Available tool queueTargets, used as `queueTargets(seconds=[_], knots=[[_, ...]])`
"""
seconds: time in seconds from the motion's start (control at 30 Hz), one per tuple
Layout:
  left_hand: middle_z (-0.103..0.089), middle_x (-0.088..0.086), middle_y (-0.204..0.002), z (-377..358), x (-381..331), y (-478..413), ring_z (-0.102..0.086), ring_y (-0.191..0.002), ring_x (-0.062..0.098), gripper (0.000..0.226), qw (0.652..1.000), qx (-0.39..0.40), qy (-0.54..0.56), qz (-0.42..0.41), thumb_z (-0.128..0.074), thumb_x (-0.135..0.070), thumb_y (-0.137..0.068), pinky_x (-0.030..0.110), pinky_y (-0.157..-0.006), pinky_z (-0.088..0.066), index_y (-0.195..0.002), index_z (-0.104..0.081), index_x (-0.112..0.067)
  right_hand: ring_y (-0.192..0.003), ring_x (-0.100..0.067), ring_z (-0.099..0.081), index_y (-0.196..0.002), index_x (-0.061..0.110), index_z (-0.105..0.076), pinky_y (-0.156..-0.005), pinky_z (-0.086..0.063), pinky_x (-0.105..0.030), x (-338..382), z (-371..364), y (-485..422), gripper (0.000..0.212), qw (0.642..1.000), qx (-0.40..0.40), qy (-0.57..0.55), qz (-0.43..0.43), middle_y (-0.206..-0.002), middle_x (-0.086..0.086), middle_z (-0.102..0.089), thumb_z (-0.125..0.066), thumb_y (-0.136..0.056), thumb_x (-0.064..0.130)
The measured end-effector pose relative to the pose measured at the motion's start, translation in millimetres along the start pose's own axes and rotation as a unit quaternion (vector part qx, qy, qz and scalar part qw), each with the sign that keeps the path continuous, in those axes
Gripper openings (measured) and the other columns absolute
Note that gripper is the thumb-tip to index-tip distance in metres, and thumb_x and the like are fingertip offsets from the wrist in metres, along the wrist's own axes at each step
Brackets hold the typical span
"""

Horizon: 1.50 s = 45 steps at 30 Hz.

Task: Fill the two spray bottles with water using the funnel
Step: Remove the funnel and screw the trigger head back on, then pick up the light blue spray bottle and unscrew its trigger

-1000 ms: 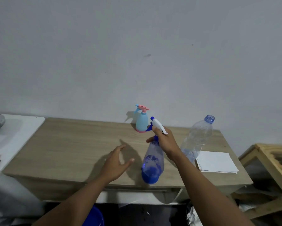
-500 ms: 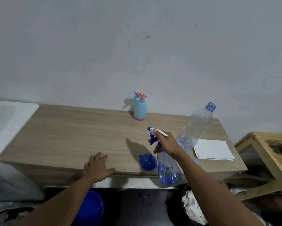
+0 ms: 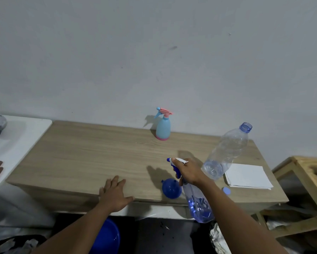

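1. Right hand (image 3: 188, 171): its fingers (image 3: 178, 165) are curled tight round the white-and-blue trigger head of the translucent blue plastic spray bottle (image 3: 198, 204). It holds the bottle in the air at the front edge of the light wooden desk (image 3: 90, 153), with the base hanging below the desk top. The bottle leans, and some blue-tinted content shows low in it.
2. Left hand (image 3: 115, 194): lies flat on the desk near its front edge, fingers (image 3: 115, 180) straight and spread, holding nothing.
3. Small round blue plastic funnel (image 3: 171, 188): on the desk near the front edge, just beside the held bottle and untouched.
4. Pale blue spray bottle with pink base and pink trigger (image 3: 163, 125): upright at the back of the desk, near the wall, well apart from both hands.
5. Clear plastic water bottle with blue neck ring (image 3: 225, 153): on the desk, uncapped, with a little water in the bottom. A small blue cap (image 3: 226, 190) lies near it.
6. Stack of white paper (image 3: 247, 176): at the right end of the desk.
7. Step in hand (judged): the first bottle is taken up with its head on, so no filling has begun.
8. Next move (judged): the left hand steadies the body while the head is unscrewed. The bottle is then stood on the desk and the funnel set in its neck.
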<state>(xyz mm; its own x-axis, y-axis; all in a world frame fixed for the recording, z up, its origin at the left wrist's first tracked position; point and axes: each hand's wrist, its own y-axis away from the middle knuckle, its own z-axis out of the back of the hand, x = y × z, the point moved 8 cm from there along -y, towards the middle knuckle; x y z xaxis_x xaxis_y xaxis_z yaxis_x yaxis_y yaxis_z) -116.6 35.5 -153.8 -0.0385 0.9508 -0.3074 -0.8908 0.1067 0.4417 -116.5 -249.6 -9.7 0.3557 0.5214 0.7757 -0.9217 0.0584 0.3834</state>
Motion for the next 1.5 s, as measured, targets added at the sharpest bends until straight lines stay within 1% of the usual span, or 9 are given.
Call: queueTargets(seconds=[0.27, 0.4, 0.5, 0.63, 0.8, 1.0, 1.23, 1.33, 1.5], knots=[[-0.005, 0.000, -0.165, 5, -2, -1, -0.001, -0.151, 0.029, 0.094, 0.999, -0.036, 0.007, -0.009, -0.052, -0.076, -0.078, 0.053, -0.119, -0.012, -0.155, -0.021, -0.031, -0.053, -0.028, -0.068, -0.116, 0.010, -0.060, -0.046, -0.047, -0.025, -31, 21, -5, 0.051, 0.995, -0.072, 0.000, -0.065, -0.071, -0.013, -0.062, -0.045, -0.098, 0.055], [-0.010, -0.001, -0.165, 11, -1, -4, -0.005, -0.151, 0.027, 0.094, 0.997, -0.070, 0.008, -0.017, -0.050, -0.076, -0.079, 0.055, -0.119, -0.013, -0.155, -0.019, -0.030, -0.061, -0.034, -0.072, -0.112, 0.015, -0.055, -0.049, -0.048, -0.026, -21, 28, -4, 0.042, 0.993, -0.101, -0.031, -0.048, -0.088, -0.009, -0.062, -0.049, -0.097, 0.055], [0.005, -0.003, -0.166, 12, 2, -15, 0.007, -0.152, 0.027, 0.110, 0.999, -0.050, 0.020, -0.010, -0.051, -0.082, -0.074, 0.060, -0.120, -0.002, -0.157, -0.001, -0.029, -0.065, -0.034, -0.069, -0.100, 0.018, -0.049, -0.046, -0.050, -0.026, 6, 32, -7, 0.022, 0.991, -0.118, -0.064, 0.001, -0.085, -0.007, -0.063, -0.054, -0.096, 0.039], [0.028, -0.005, -0.162, 14, 2, -34, 0.027, -0.148, 0.027, 0.127, 1.000, -0.010, 0.017, 0.003, -0.044, -0.095, -0.061, 0.066, -0.113, 0.014, -0.155, 0.016, -0.034, -0.067, -0.031, -0.068, -0.092, 0.013, -0.049, -0.053, -0.050, -0.027, 63, 42, -24, 0.023, 0.978, -0.157, -0.051, 0.125, -0.078, -0.005, -0.067, -0.057, -0.099, 0.033], [0.041, -0.003, -0.155, 10, 0, -42, 0.042, -0.140, 0.028, 0.129, 1.000, 0.016, -0.002, 0.005, -0.036, -0.100, -0.057, 0.069, -0.108, 0.022, -0.150, 0.027, -0.036, -0.063, -0.012, -0.051, -0.082, 0.016, -0.056, -0.055, -0.039, -0.016, 119, 47, -63, 0.021, 0.953, -0.211, -0.023, 0.217, -0.076, -0.005, -0.061, -0.064, -0.096, 0.030], [0.043, -0.004, -0.154, 5, 2, -47, 0.044, -0.139, 0.027, 0.128, 0.999, 0.040, 0.011, 0.014, -0.040, -0.098, -0.058, 0.069, -0.107, 0.023, -0.149, 0.029, -0.038, -0.062, 0.008, -0.055, -0.087, 0.014, -0.069, -0.057, -0.038, -0.008, 141, 14, -139, 0.014, 0.962, -0.185, -0.012, 0.199, -0.074, 0.008, -0.060, -0.067, -0.094, 0.026], [0.040, -0.006, -0.156, 6, 2, -47, 0.042, -0.141, 0.027, 0.132, 0.999, 0.040, 0.022, 0.024, -0.043, -0.099, -0.053, 0.068, -0.107, 0.022, -0.149, 0.027, -0.040, -0.068, -0.019, -0.057, -0.093, 0.000, -0.072, -0.066, -0.048, -0.033, 167, -13, -207, 0.020, 0.971, -0.162, 0.029, 0.174, -0.089, -0.020, -0.071, -0.061, -0.095, 0.016], [0.037, -0.006, -0.158, 8, 2, -49, 0.040, -0.142, 0.027, 0.132, 0.999, 0.032, 0.022, 0.030, -0.047, -0.096, -0.054, 0.068, -0.108, 0.021, -0.150, 0.025, -0.040, -0.080, -0.028, -0.065, -0.101, 0.001, -0.071, -0.081, -0.054, -0.046, 174, -19, -223, 0.017, 0.971, -0.165, 0.037, 0.168, -0.097, -0.017, -0.071, -0.060, -0.095, 0.012], [0.036, -0.006, -0.158, 8, 3, -49, 0.040, -0.142, 0.027, 0.133, 0.999, 0.025, 0.014, 0.034, -0.048, -0.095, -0.054, 0.069, -0.107, 0.021, -0.150, 0.024, -0.040, -0.107, -0.025, -0.062, -0.129, 0.009, -0.063, -0.097, -0.052, -0.039, 179, -25, -232, 0.034, 0.975, -0.141, 0.041, 0.169, -0.124, -0.010, -0.066, -0.053, -0.097, 0.005]])
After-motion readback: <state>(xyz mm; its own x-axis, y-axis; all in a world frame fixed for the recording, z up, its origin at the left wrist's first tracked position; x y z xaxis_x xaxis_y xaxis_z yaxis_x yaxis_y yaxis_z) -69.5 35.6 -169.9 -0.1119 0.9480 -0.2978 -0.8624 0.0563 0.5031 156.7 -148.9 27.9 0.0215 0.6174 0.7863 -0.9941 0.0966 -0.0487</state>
